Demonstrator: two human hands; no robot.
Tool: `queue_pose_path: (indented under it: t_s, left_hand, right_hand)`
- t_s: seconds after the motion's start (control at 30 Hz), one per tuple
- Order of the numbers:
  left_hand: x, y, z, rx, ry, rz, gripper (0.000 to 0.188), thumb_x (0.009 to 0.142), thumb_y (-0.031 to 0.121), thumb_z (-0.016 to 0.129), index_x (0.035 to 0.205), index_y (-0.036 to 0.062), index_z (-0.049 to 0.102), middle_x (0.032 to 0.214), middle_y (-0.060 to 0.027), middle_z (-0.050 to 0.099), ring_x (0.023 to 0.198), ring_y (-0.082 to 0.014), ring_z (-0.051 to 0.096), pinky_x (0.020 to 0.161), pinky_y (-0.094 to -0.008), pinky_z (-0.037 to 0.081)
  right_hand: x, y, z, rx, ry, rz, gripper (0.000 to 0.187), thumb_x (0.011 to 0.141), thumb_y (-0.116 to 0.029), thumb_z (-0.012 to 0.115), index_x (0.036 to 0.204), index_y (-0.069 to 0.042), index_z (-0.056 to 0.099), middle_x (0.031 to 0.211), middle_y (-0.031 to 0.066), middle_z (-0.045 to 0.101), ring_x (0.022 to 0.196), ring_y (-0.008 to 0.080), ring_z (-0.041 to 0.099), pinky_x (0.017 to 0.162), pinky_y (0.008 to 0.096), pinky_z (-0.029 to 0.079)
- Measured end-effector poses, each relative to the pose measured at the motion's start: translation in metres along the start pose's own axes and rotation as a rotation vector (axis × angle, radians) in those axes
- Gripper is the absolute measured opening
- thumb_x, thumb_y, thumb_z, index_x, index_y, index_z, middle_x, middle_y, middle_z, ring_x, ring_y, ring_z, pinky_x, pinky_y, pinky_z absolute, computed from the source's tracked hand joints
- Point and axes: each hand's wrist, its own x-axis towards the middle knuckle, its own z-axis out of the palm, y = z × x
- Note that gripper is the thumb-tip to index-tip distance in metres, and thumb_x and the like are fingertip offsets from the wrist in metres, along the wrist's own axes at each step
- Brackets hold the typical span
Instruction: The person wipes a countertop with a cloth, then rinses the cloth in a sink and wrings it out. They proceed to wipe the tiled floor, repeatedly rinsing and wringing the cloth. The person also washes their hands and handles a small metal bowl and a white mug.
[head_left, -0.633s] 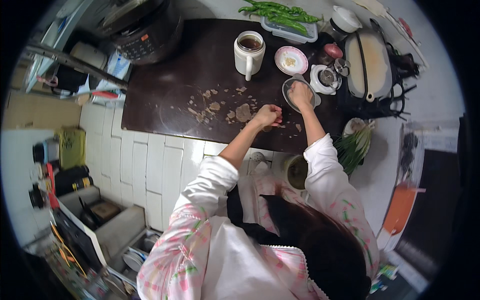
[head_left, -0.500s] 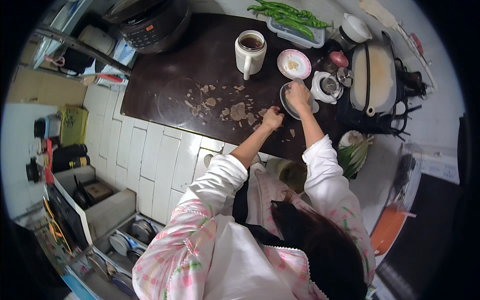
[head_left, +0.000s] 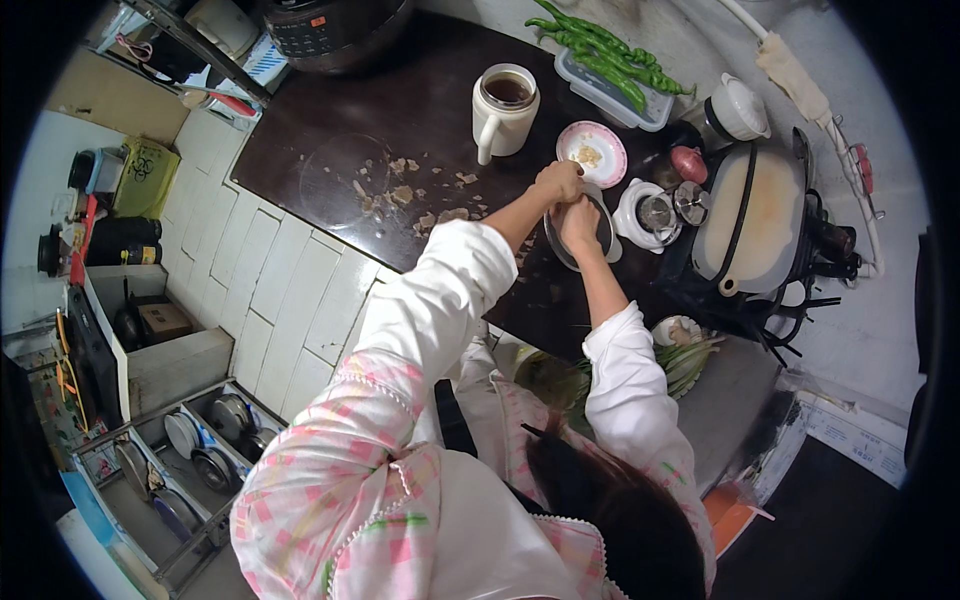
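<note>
A round, see-through grey dish (head_left: 604, 232) sits near the table's front edge, mostly under my hands. My right hand (head_left: 577, 222) is closed and reaches down into it, with the fingertips hidden. Just beyond, my left hand (head_left: 560, 183) is closed above the dish's far-left rim, close to my right fingers. Whatever the fingers hold is too small or covered. Behind my hands, a pink-rimmed white saucer (head_left: 612, 138) carries pale bits that look like garlic. To the right stands a white pot-shaped container (head_left: 633, 228) with shiny round metal pieces on it.
Brown papery flakes (head_left: 402, 194) lie scattered over the dark table (head_left: 410, 100). A cream mug (head_left: 505, 125) of dark liquid stands behind. Green peppers (head_left: 610, 60) on a plastic box, a red onion (head_left: 688, 163) and a large pan with a translucent lid (head_left: 755, 215) line the right.
My left hand has left the flakes on the table and moved right and away from me to the dish. My right hand stays over the dish. The whole view has shifted and turned slightly.
</note>
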Motion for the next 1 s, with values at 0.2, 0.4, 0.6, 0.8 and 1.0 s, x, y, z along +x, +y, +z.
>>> queue_pose_path:
  t_s: [0.2,0.4,0.6,0.8,1.0]
  left_hand:
    - [0.036,-0.006,0.018,0.184,-0.272,0.142,0.04,0.075,0.027,0.056,0.109,0.0071,0.056,0.104,-0.0145,0.058,0.097,-0.0268,0.056,0.083,-0.0335,0.043]
    - [0.033,-0.009,0.007,0.226,-0.22,0.054,0.044,0.066,0.036,0.067,0.097,0.0046,0.062,0.099,-0.0149,0.06,0.092,-0.0259,0.058,0.08,-0.0326,0.045]
    - [0.011,-0.037,-0.017,0.202,-0.356,0.183,0.036,0.069,0.029,0.065,0.095,0.0047,0.062,0.084,-0.0102,0.063,0.074,-0.0205,0.061,0.067,-0.0309,0.048]
    - [-0.037,-0.09,-0.025,-0.008,-0.639,0.111,0.026,0.073,0.02,0.063,0.095,0.0044,0.06,0.075,-0.0026,0.06,0.064,-0.0114,0.056,0.056,-0.0264,0.048]
    - [-0.138,-0.149,-0.004,-0.7,-0.387,0.032,0.008,0.075,0.008,0.063,0.081,0.0033,0.06,0.069,0.0003,0.058,0.061,-0.0096,0.054,0.055,-0.0241,0.047]
  right_hand:
    - [-0.012,-0.001,0.0,0.044,-0.002,-0.055,0.014,0.072,-0.017,0.058,0.083,-0.008,0.058,0.073,0.0155,0.06,0.069,0.0345,0.058,0.06,0.0444,0.046]
    - [-0.011,-0.007,-0.003,0.022,-0.099,-0.078,0.015,0.071,-0.016,0.058,0.084,-0.008,0.058,0.072,0.0163,0.06,0.069,0.0351,0.058,0.06,0.0442,0.046]
    - [-0.017,-0.016,-0.008,-0.005,-0.187,-0.296,0.014,0.069,-0.014,0.057,0.079,-0.005,0.057,0.077,0.0162,0.06,0.07,0.0349,0.058,0.061,0.0437,0.046]
    - [-0.048,-0.032,-0.01,-0.018,-0.251,-0.517,0.015,0.067,-0.009,0.055,0.079,-0.001,0.054,0.075,0.0147,0.059,0.066,0.0328,0.059,0.059,0.0429,0.047]
    - [-0.09,-0.066,-0.017,0.033,-0.313,-0.738,0.009,0.067,-0.009,0.055,0.074,-0.004,0.053,0.067,0.0124,0.057,0.061,0.0327,0.057,0.053,0.0431,0.044]
